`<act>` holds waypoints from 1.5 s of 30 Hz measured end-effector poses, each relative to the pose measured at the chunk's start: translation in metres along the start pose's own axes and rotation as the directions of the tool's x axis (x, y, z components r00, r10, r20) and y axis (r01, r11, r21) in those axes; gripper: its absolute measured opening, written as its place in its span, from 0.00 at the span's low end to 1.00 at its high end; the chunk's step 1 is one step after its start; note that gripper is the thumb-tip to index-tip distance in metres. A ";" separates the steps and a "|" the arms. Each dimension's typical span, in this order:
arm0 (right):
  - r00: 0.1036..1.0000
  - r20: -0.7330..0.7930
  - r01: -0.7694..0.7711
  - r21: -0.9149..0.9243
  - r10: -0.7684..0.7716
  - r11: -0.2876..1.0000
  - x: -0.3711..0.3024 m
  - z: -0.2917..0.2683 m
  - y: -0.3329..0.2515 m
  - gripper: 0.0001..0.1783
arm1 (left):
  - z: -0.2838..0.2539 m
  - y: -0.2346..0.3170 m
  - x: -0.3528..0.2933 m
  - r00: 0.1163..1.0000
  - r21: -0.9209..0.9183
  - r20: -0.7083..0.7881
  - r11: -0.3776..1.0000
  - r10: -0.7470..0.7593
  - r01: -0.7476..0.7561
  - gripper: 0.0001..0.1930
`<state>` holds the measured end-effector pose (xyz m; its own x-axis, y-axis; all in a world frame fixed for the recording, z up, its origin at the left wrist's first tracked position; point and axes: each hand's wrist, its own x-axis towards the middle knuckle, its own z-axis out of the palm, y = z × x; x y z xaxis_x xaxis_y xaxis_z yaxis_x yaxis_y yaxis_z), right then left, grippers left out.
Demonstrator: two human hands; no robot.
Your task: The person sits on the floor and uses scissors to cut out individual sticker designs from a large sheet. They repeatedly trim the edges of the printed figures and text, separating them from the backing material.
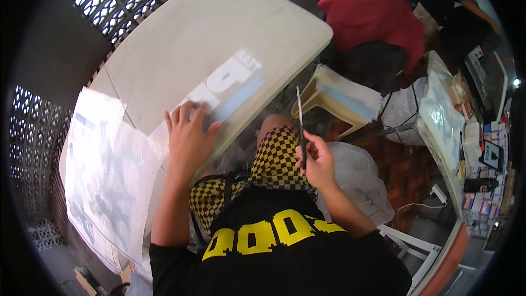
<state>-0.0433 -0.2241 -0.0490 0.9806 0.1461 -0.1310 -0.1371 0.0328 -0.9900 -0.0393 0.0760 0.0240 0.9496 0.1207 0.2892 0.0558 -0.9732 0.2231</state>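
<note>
note a thin, pale, rectangular sheet with white printed shapes and a light-blue band, lying flat near the long edge of the cream plastic tabletop. pressing on its near end with the left hand, with fingers spread and not pinching. gripping in the right hand a slim, silver-bladed metal tool with a black handle, with fingers closed around the handle; cannot tell whether knife or closed scissors. pointing the tip forward, off the sheet, near the bare knee and the yellow-and-dark checked cloth shorts.

risks, as judged:
- could nick knee or cloth, if swinging the blade inward unwatched.
- could skew the sheet or send it over the edge, if easing the left hand; likely slippery on smooth plastic.
- could crease it by pressing unevenly.
- could catch the left fingers, if bringing the blade in beside them.
- could drag the glossy white pile of flat sheets, by snagging a corner while drawing back the left hand.
- could bump the cream plastic stool bearing a blue-and-white stack of flat sheets, by reaching out carelessly rightward.
</note>
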 end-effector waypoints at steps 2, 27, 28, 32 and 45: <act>1.000 -0.014 0.008 -0.006 -0.008 1.000 0.000 0.000 -0.004 0.24 | -0.003 -0.007 0.001 0.999 -0.007 0.036 0.999 -0.036 0.036 0.19; 0.661 0.478 0.444 0.373 -0.578 0.815 -0.072 0.119 -0.061 0.34 | 0.004 0.067 -0.105 0.854 -0.756 0.355 -0.421 0.380 0.501 0.40; 0.646 0.487 0.467 0.356 -0.588 0.809 -0.074 0.119 -0.060 0.33 | 0.018 0.064 -0.114 0.862 -0.733 0.291 -0.482 0.414 0.479 0.39; 0.640 0.500 0.524 0.272 -0.584 0.807 -0.077 0.112 -0.056 0.30 | 0.039 0.062 -0.111 0.816 -0.586 0.328 -0.575 0.476 0.571 0.33; 0.994 0.101 -0.026 0.497 -0.029 0.867 -0.001 -0.024 -0.004 0.23 | -0.037 -0.095 -0.005 0.978 0.004 -0.051 0.979 -0.202 0.202 0.18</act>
<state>-0.0405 -0.2478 -0.0458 0.9648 0.2447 -0.0964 -0.2138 0.5162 -0.8294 -0.0610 0.1753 0.0358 0.9017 0.3245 0.2858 0.2480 -0.9295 0.2729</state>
